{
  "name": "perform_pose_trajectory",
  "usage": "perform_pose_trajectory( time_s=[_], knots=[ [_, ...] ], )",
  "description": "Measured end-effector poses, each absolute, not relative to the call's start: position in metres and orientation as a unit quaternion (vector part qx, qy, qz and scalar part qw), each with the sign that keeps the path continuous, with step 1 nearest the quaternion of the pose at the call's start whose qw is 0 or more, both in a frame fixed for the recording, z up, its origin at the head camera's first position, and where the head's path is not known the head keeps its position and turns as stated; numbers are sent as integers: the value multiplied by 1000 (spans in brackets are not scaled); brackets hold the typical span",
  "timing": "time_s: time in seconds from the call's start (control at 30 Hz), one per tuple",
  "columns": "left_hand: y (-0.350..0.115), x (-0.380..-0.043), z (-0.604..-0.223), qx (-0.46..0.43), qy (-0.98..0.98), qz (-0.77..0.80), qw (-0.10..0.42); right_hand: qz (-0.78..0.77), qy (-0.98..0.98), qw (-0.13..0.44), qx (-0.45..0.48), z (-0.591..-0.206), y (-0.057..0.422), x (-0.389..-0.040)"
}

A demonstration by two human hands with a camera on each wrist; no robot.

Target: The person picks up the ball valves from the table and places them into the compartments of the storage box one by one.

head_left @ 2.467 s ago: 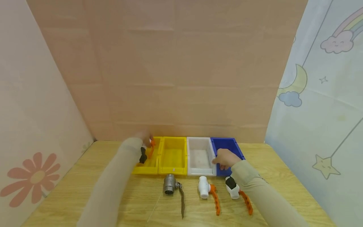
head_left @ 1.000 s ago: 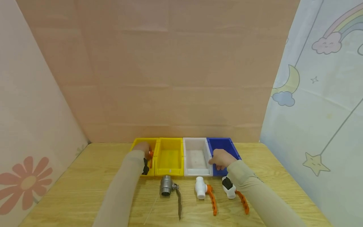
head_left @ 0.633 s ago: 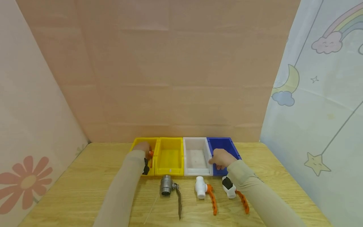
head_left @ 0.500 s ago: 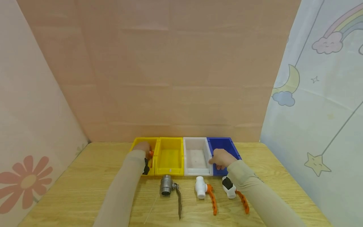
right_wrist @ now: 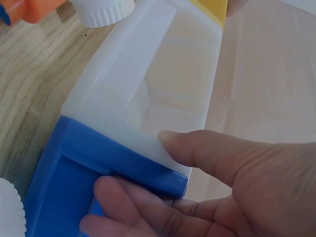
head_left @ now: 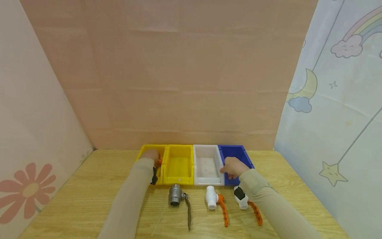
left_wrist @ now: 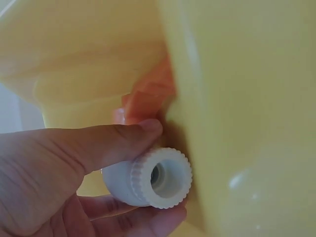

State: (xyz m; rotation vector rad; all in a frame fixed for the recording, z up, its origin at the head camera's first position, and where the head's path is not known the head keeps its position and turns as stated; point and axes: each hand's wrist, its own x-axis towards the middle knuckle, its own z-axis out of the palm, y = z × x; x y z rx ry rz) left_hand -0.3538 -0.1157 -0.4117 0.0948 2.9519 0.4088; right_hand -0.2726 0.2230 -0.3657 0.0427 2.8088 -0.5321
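My left hand [head_left: 150, 155] is down inside the leftmost yellow bin [head_left: 142, 148]. The left wrist view shows thumb and fingers gripping a white plastic ball valve [left_wrist: 165, 178] by its body, its orange handle [left_wrist: 155, 89] lying along the bin wall. My right hand [head_left: 234, 166] grips the adjoining walls of the white bin [head_left: 195, 166] and blue bin [head_left: 246, 156], thumb on the white side and fingers inside the blue one. In front lie a metal ball valve [head_left: 175, 196], a white ball valve [head_left: 211, 198] and a black-marked white one [head_left: 239, 196].
A second yellow bin [head_left: 179, 181] stands between the leftmost and white bins, all four in one row on the wooden table [head_left: 89, 189]. Behind them rises a brown backdrop [head_left: 179, 83], with patterned sheets [head_left: 328, 116] at the sides.
From a blurred position at the back of the leftmost bin, my left hand has come down into it with the ball valve. My right hand stays on the bin walls.
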Motion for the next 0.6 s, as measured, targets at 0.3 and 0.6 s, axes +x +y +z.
perform_pose_trajectory(
  time_s=[0.3, 0.6],
  knots=[
    [-118, -356, -413, 34, 989, 120, 82, -173, 974, 145, 13, -367, 221, -275],
    [-123, -350, -404, 20, 984, 148, 97, -171, 974, 145, 4, -367, 218, -278]
  ],
)
